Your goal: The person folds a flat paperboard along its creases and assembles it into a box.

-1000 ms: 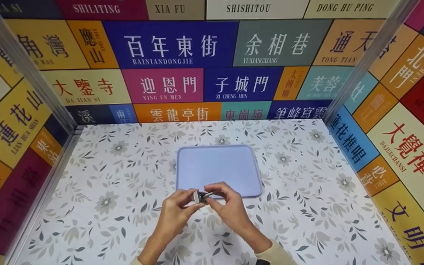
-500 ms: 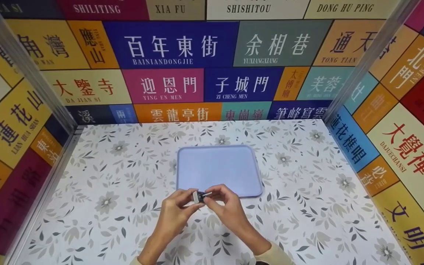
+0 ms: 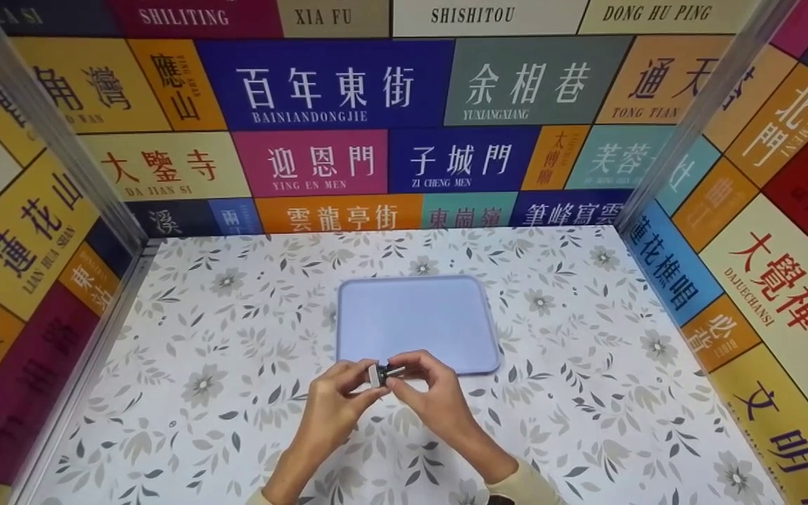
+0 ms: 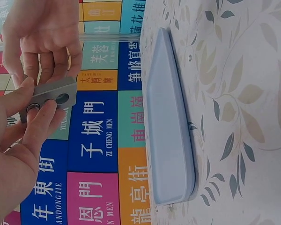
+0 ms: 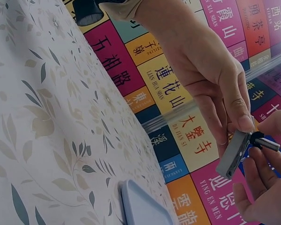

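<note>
My left hand (image 3: 330, 403) holds a small grey metal block (image 4: 61, 90) with its thumb and fingers, raised above the table. Two round holes show in the block's face, and a ring-shaped metal end fills one of them. A threaded bolt (image 5: 268, 143) sticks out of the block's other side, with a black nut-like piece (image 5: 256, 136) around it close to the block. The thumb and fingers of my right hand (image 3: 435, 393) are curled at this black piece and pinch it, partly hiding it. Both hands meet just in front of the pale blue tray (image 3: 418, 315).
A white table (image 3: 250, 315) with a leaf and flower print lies under the hands. Panels with coloured, lettered blocks (image 3: 327, 84) enclose it at the back and both sides, joined by clear corner strips (image 3: 691, 119).
The right fingers shift slightly around the black piece and the bolt. My left hand and the block stay in place, and so does the tray.
</note>
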The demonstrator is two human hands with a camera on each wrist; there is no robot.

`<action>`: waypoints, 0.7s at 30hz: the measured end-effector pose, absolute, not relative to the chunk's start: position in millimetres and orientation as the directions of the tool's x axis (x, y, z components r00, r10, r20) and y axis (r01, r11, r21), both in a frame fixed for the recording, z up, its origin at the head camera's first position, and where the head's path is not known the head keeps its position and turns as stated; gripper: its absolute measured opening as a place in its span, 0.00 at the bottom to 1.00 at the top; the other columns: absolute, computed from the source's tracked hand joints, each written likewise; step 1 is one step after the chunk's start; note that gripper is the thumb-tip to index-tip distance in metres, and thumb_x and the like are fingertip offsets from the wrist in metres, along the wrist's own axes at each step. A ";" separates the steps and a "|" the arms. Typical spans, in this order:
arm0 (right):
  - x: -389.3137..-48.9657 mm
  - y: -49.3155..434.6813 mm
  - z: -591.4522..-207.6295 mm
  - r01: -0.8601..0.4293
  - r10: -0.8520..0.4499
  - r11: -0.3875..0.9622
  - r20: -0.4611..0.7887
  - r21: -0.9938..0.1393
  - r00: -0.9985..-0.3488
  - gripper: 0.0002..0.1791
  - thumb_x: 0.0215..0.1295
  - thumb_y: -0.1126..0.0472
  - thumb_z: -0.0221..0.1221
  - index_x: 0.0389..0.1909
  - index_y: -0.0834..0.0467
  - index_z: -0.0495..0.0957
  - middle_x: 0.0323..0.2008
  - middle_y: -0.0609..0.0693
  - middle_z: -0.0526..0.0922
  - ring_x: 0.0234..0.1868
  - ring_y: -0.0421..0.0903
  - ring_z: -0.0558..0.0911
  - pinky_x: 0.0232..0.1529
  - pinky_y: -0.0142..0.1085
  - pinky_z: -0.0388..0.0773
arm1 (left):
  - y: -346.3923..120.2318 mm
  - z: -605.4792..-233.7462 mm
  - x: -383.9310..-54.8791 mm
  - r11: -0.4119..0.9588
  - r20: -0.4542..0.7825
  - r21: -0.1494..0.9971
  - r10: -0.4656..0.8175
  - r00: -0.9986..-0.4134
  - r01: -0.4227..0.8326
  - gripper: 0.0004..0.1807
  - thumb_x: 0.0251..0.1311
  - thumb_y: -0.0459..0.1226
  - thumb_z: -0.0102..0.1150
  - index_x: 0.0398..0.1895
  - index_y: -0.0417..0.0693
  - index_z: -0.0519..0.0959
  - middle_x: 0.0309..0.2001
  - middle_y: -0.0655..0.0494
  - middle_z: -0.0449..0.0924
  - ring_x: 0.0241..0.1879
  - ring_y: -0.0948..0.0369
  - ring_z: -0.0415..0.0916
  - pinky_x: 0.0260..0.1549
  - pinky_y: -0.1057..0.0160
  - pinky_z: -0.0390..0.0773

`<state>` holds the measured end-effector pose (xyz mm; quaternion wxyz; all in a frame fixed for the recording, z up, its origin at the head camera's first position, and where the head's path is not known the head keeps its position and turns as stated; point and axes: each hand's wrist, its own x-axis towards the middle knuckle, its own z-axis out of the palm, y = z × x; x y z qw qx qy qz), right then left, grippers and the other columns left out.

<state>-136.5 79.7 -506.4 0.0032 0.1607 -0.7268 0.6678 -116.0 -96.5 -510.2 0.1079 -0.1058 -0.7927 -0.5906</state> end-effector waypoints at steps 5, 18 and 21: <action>-135.7 81.5 -506.6 -0.239 -0.250 0.052 0.219 -0.970 -0.943 0.15 0.63 0.66 0.67 0.49 0.66 0.81 0.47 0.60 0.84 0.46 0.43 0.84 0.56 0.42 0.85 | -96.6 -509.8 -115.0 0.289 0.301 0.909 0.043 -0.953 0.300 0.19 0.53 0.35 0.74 0.49 0.38 0.85 0.38 0.48 0.82 0.42 0.54 0.86 0.43 0.68 0.89; -135.5 81.6 -507.2 -0.294 -0.237 0.051 0.275 -0.954 -0.932 0.11 0.62 0.69 0.66 0.46 0.66 0.81 0.44 0.60 0.85 0.48 0.45 0.85 0.57 0.35 0.85 | -95.4 -509.5 -113.4 0.279 0.273 0.920 0.047 -0.961 0.275 0.18 0.53 0.35 0.74 0.48 0.39 0.86 0.37 0.49 0.81 0.41 0.60 0.83 0.44 0.69 0.89; -134.9 80.9 -508.0 -0.314 -0.230 0.067 0.291 -0.947 -0.929 0.11 0.62 0.69 0.66 0.45 0.64 0.82 0.44 0.59 0.85 0.48 0.45 0.85 0.57 0.34 0.85 | -96.5 -510.0 -113.8 0.288 0.266 0.920 0.041 -0.963 0.266 0.18 0.53 0.34 0.74 0.48 0.39 0.86 0.37 0.48 0.82 0.40 0.63 0.83 0.43 0.68 0.89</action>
